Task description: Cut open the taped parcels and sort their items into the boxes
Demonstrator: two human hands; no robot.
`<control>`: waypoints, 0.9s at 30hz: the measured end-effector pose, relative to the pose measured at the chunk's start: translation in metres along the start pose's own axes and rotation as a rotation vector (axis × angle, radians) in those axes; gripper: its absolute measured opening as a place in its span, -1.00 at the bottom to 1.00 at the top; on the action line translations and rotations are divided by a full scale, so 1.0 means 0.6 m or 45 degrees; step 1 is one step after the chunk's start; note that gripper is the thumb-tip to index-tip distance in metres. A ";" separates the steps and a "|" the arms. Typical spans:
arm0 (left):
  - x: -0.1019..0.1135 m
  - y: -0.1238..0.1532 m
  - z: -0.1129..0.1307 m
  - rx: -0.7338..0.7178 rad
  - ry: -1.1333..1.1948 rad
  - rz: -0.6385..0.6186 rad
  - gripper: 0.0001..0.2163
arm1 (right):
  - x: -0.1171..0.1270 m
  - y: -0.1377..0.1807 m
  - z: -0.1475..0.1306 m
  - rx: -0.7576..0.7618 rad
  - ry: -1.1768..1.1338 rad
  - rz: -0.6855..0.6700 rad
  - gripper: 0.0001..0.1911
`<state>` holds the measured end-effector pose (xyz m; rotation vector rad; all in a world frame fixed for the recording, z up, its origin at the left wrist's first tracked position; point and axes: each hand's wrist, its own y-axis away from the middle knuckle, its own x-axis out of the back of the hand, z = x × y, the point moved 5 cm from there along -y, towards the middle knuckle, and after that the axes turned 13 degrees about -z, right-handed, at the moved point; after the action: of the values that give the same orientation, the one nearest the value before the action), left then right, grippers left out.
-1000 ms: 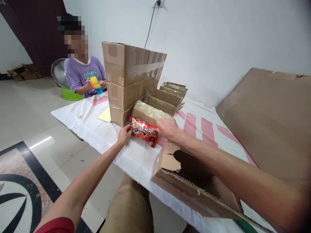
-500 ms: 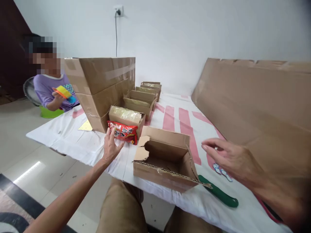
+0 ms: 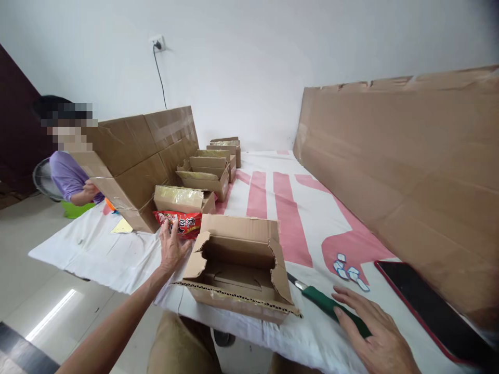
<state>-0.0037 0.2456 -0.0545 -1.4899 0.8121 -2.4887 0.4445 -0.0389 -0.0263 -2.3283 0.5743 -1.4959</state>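
Note:
My left hand [image 3: 172,251], its fingers spread, reaches to the front of a red snack packet [image 3: 189,222]; the fingertips overlap the packet and appear to touch it. Just right of that hand stands an open cardboard box [image 3: 237,306], its flaps folded out and its inside bare. A knife with a green handle [image 3: 317,301] lies on the cloth beside the box, its blade end partly hidden behind the box corner. Over the handle's near end hovers or rests my right hand [image 3: 374,332], fingers stretched out; whether it touches the handle I cannot tell.
Several small cardboard boxes [image 3: 205,182] line up toward the wall, beside a stack of larger cartons [image 3: 136,150]. A phone [image 3: 429,306] lies at right before a big cardboard sheet [image 3: 397,156]. Across the table at left sits a person in a purple shirt [image 3: 66,174].
My right hand has come down toward the knife handle, and my left hand's fingers now overlap the packet more. The view has shifted, bringing the phone into sight.

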 end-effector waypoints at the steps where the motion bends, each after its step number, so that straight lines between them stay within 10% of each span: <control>1: -0.001 -0.001 0.004 0.004 -0.013 0.008 -0.22 | -0.007 0.002 0.006 0.051 0.071 0.025 -0.66; 27: -0.002 -0.027 0.063 0.025 -0.255 -0.042 -0.31 | -0.055 0.024 0.052 0.138 0.299 0.020 -0.67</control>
<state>0.0314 0.2456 -0.0334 -1.7241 0.7318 -2.3133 0.4582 -0.0335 -0.0716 -2.0784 0.5521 -1.7606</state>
